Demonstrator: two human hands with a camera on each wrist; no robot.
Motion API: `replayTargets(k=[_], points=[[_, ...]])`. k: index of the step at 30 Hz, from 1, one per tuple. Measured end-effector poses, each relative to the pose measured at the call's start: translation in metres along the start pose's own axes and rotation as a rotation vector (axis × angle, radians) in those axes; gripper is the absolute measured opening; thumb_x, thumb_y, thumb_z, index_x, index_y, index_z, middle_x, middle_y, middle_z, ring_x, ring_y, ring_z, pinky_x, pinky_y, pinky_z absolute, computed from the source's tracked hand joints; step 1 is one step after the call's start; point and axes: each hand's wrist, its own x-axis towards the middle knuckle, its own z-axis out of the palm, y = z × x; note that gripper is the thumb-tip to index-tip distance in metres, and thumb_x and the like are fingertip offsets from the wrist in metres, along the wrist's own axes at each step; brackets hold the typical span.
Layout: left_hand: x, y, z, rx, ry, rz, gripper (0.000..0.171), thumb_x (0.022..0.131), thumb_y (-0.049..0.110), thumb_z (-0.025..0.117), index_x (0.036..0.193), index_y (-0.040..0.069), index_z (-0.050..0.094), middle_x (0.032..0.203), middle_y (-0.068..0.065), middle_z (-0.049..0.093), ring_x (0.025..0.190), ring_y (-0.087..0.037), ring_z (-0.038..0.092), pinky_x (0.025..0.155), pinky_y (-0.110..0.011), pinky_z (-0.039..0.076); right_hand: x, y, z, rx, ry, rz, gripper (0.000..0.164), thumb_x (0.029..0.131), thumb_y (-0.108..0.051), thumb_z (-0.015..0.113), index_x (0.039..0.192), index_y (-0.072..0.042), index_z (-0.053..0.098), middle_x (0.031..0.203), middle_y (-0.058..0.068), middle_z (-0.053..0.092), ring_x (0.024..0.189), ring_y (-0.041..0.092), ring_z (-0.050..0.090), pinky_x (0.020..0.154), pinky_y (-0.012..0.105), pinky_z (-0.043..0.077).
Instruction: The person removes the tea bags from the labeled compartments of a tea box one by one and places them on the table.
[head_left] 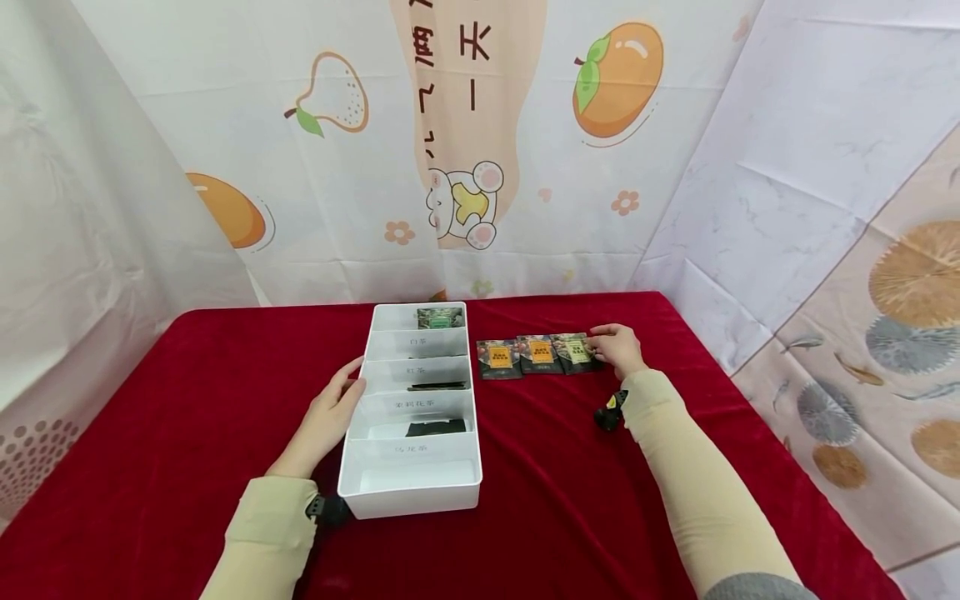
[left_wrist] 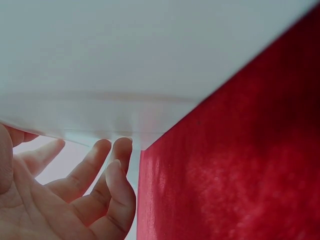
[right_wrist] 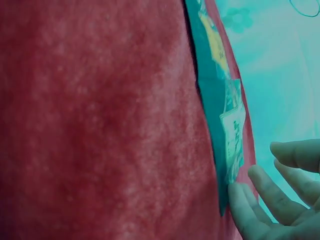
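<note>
My left hand point(head_left: 334, 407) rests at the left side of a white divided box point(head_left: 416, 502); in the left wrist view its fingertips point(left_wrist: 102, 145) are right at the box wall, fingers spread. Three dark tea packets lie in a row right of the box: two with orange labels, the left packet point(head_left: 499, 358) and the middle packet point(head_left: 539, 354), and a green-labelled packet point(head_left: 576, 352) at the right end. My right hand point(head_left: 619, 348) is at the right edge of that green-labelled packet. In the right wrist view, a fingertip point(right_wrist: 236, 192) meets the packet's end while the other fingers stay apart.
The box has several labelled compartments. A green packet point(head_left: 440, 318) lies in the farthest one, and dark packets point(head_left: 437, 427) show in others. A red cloth point(head_left: 555, 517) covers the table. Printed curtains point(head_left: 330, 208) hang behind and at both sides.
</note>
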Motion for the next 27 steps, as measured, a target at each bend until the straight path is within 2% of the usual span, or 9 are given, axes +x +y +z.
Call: replayTargets(k=[3,6,13,17,22,24,27], points=[[0.000,0.001,0.000,-0.006,0.002,0.002,0.054,0.107,0.034,0.038,0.157,0.014,0.028,0.136,-0.025,0.052,0.110,-0.036,0.063,0.089,-0.046,0.054,-0.004,-0.002,0.001,0.005,-0.006,-0.031,0.041,0.097,-0.015,0.060,0.136,0.000,0.057,0.130,0.023,0.062,0.101,0.023,0.068,0.085,0.028,0.056],[0.000,0.001,0.000,-0.008,0.001,-0.001,0.054,0.107,0.034,0.038,0.157,0.015,0.028,0.136,-0.024,0.052,0.109,-0.036,0.063,0.089,-0.046,0.054,-0.009,-0.006,0.002,0.015,-0.019,-0.063,0.043,0.099,-0.018,0.059,0.138,-0.001,0.055,0.135,0.023,0.058,0.114,0.033,0.063,0.095,0.038,0.054],[-0.002,0.002,0.000,-0.012,-0.002,-0.010,0.055,0.107,0.033,0.038,0.157,0.014,0.027,0.137,-0.025,0.051,0.110,-0.037,0.063,0.089,-0.047,0.054,-0.019,-0.016,0.008,0.168,-0.053,-0.108,0.044,0.100,-0.015,0.057,0.141,0.002,0.050,0.137,0.024,0.055,0.122,0.041,0.055,0.106,0.046,0.046],[-0.003,0.002,0.000,-0.014,-0.001,-0.015,0.054,0.107,0.033,0.038,0.157,0.014,0.027,0.137,-0.025,0.051,0.110,-0.036,0.063,0.090,-0.047,0.054,-0.028,-0.024,0.014,0.202,-0.059,-0.133,0.042,0.099,-0.015,0.060,0.137,0.001,0.054,0.126,0.017,0.061,0.113,0.034,0.061,0.105,0.048,0.046],[-0.003,0.002,0.000,-0.014,0.000,-0.011,0.054,0.107,0.033,0.039,0.156,0.014,0.028,0.136,-0.025,0.052,0.110,-0.036,0.063,0.090,-0.046,0.054,-0.041,-0.037,0.025,0.205,-0.109,-0.179,0.039,0.097,-0.016,0.062,0.132,-0.001,0.059,0.109,0.003,0.066,0.086,0.009,0.065,0.101,0.049,0.049],[-0.002,0.002,0.000,-0.009,-0.001,-0.009,0.054,0.107,0.033,0.039,0.156,0.014,0.028,0.136,-0.025,0.052,0.110,-0.035,0.063,0.090,-0.046,0.054,-0.048,-0.043,0.031,0.192,-0.144,-0.208,0.037,0.097,-0.016,0.063,0.131,-0.001,0.061,0.107,0.002,0.068,0.081,0.006,0.063,0.097,0.049,0.051],[-0.002,0.002,0.000,-0.007,0.000,-0.005,0.054,0.107,0.033,0.039,0.156,0.014,0.028,0.136,-0.024,0.052,0.110,-0.035,0.063,0.089,-0.045,0.054,-0.061,-0.052,0.039,0.172,-0.201,-0.250,0.034,0.096,-0.017,0.064,0.127,-0.003,0.064,0.106,0.002,0.069,0.085,0.011,0.064,0.091,0.046,0.053]])
